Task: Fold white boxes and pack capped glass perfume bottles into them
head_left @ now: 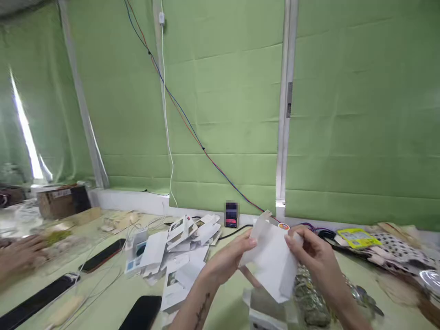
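Both of my hands are raised over the table, holding a white folded paper packet (pixel 275 261) between them. Its left side is pinched by my left hand (pixel 232 259), where a flap stands up near the thumb. At the upper right corner, the thumb and fingers of my right hand (pixel 312 256) grip the packet. A small round orange sticker (pixel 283 226) shows at its top edge, close to my right fingertips. Below the packet stands an open white box (pixel 268 316), partly cut off by the frame. Whether the packet is a flattened carton or an envelope I cannot tell.
A loose pile of white folded papers (pixel 187 247) lies left of my hands. Clear bags of small items (pixel 309 298) sit right. Phones (pixel 142 311) and cables lie on the table (pixel 113 298); another phone (pixel 231 214) leans at the back. Another person's hand (pixel 24 256) is far left.
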A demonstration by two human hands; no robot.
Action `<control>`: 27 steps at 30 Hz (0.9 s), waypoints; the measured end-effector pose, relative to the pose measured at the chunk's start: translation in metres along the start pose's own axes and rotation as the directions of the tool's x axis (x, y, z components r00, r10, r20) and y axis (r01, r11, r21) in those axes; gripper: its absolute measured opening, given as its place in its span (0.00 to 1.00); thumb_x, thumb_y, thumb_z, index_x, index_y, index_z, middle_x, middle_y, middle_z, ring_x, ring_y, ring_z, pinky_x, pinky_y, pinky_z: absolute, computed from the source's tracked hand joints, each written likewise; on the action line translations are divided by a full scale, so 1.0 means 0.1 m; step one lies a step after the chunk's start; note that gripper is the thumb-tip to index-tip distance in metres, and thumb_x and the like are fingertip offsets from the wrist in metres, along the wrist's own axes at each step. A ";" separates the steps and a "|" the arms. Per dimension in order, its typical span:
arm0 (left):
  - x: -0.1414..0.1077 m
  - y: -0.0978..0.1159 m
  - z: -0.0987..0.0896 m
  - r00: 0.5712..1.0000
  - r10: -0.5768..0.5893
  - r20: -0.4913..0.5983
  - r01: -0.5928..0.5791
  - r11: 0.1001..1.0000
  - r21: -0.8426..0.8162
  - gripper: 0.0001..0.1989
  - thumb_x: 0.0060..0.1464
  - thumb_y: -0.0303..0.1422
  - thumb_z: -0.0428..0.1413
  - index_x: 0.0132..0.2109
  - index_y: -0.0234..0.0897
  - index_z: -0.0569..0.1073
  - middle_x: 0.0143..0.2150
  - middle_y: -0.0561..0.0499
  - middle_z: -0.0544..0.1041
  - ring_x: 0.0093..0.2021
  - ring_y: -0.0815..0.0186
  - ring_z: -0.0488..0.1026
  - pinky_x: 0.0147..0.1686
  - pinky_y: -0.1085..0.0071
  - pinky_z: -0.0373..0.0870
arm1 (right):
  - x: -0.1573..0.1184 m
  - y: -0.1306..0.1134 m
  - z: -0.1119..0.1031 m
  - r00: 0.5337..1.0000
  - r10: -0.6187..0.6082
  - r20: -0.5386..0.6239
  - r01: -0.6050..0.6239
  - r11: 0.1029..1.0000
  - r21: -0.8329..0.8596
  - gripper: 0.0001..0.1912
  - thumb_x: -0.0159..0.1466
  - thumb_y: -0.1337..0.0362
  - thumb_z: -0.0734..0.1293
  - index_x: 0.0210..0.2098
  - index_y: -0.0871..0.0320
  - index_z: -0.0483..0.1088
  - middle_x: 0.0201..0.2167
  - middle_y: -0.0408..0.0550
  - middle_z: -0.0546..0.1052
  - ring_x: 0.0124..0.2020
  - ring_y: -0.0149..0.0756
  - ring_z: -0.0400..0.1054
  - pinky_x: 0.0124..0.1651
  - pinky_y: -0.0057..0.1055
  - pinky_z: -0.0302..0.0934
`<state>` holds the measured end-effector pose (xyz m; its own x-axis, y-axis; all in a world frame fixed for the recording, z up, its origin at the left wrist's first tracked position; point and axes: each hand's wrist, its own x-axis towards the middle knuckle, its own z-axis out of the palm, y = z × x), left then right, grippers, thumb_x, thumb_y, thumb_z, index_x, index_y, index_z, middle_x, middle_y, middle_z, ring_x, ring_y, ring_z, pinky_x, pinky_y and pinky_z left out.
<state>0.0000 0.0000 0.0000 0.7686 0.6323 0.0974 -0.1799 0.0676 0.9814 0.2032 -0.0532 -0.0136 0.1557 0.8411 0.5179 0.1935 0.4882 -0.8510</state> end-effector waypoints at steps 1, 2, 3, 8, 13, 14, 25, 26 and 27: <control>0.00 0.00 0.01 1.000 0.010 -0.019 -0.010 1.000 -0.004 0.27 0.54 0.39 0.56 0.60 0.44 0.63 0.54 0.43 0.70 0.50 0.53 0.69 0.27 0.69 0.77 | -0.01 -0.02 0.00 1.000 -0.004 0.008 0.004 1.000 -0.008 0.13 0.60 0.52 0.65 0.29 0.56 0.67 0.26 0.40 0.64 0.27 0.31 0.56 0.26 0.23 0.53; 0.00 0.00 0.02 0.999 0.018 -0.034 -0.018 1.000 -0.003 0.26 0.54 0.38 0.56 0.60 0.44 0.64 0.54 0.44 0.70 0.50 0.55 0.69 0.30 0.69 0.77 | -0.02 -0.03 0.00 1.000 -0.008 0.014 0.009 1.000 -0.014 0.13 0.60 0.53 0.66 0.29 0.56 0.67 0.26 0.41 0.64 0.27 0.32 0.56 0.26 0.23 0.54; 0.00 0.01 0.02 0.999 0.025 -0.047 -0.025 1.000 0.002 0.26 0.54 0.38 0.57 0.60 0.44 0.64 0.54 0.44 0.70 0.49 0.56 0.69 0.31 0.69 0.76 | -0.03 -0.04 0.00 1.000 -0.013 0.019 0.014 1.000 -0.020 0.12 0.60 0.53 0.66 0.29 0.56 0.67 0.27 0.41 0.64 0.27 0.32 0.57 0.26 0.24 0.54; 0.01 0.00 0.06 0.997 0.039 -0.072 -0.032 0.995 0.095 0.29 0.52 0.39 0.58 0.61 0.44 0.62 0.55 0.44 0.69 0.48 0.56 0.69 0.33 0.71 0.74 | -0.04 -0.07 0.00 0.999 -0.044 0.023 0.045 0.998 -0.033 0.12 0.61 0.53 0.65 0.29 0.55 0.68 0.25 0.40 0.64 0.26 0.32 0.57 0.25 0.24 0.55; 0.03 -0.03 0.18 0.982 0.128 -0.136 -0.078 0.943 0.325 0.33 0.50 0.41 0.61 0.62 0.48 0.60 0.58 0.47 0.67 0.51 0.56 0.68 0.45 0.64 0.68 | -0.02 -0.07 0.02 0.992 -0.085 0.097 0.089 0.995 -0.038 0.12 0.63 0.54 0.63 0.28 0.55 0.67 0.27 0.41 0.66 0.24 0.31 0.58 0.25 0.24 0.57; 0.04 -0.04 0.20 0.976 0.170 -0.138 -0.108 0.921 0.374 0.33 0.49 0.40 0.61 0.62 0.48 0.61 0.60 0.49 0.66 0.53 0.56 0.66 0.49 0.63 0.65 | -0.02 -0.08 0.03 0.989 -0.098 0.110 0.102 0.994 -0.033 0.12 0.63 0.55 0.62 0.28 0.55 0.67 0.27 0.42 0.66 0.24 0.31 0.59 0.24 0.24 0.57; 0.08 -0.10 0.20 0.961 0.251 -0.118 -0.175 0.879 0.443 0.35 0.49 0.41 0.61 0.63 0.41 0.60 0.63 0.48 0.63 0.56 0.54 0.63 0.55 0.62 0.58 | -0.03 -0.03 0.03 0.985 -0.118 0.126 0.128 0.989 -0.074 0.10 0.64 0.57 0.62 0.32 0.55 0.68 0.26 0.40 0.64 0.23 0.31 0.60 0.24 0.24 0.57; 0.07 -0.10 0.21 0.960 0.254 -0.116 -0.178 0.877 0.446 0.35 0.49 0.41 0.61 0.63 0.41 0.60 0.63 0.48 0.62 0.56 0.54 0.63 0.55 0.62 0.58 | -0.03 -0.02 0.03 0.986 -0.115 0.124 0.124 0.990 -0.070 0.10 0.64 0.57 0.62 0.32 0.55 0.68 0.26 0.40 0.65 0.24 0.31 0.60 0.24 0.24 0.57; 0.07 -0.10 0.21 0.959 0.258 -0.115 -0.181 0.874 0.452 0.35 0.49 0.41 0.61 0.63 0.42 0.60 0.63 0.48 0.62 0.56 0.54 0.63 0.56 0.62 0.58 | -0.03 -0.02 0.04 0.986 -0.112 0.121 0.121 0.990 -0.068 0.10 0.64 0.57 0.62 0.32 0.54 0.68 0.26 0.40 0.64 0.24 0.31 0.60 0.24 0.24 0.57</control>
<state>0.0203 -0.0126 -0.0054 0.6200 0.7130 0.3275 -0.0187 -0.4039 0.9146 0.1986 -0.0559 -0.0140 0.0151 0.8031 0.5957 0.2760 0.5692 -0.7745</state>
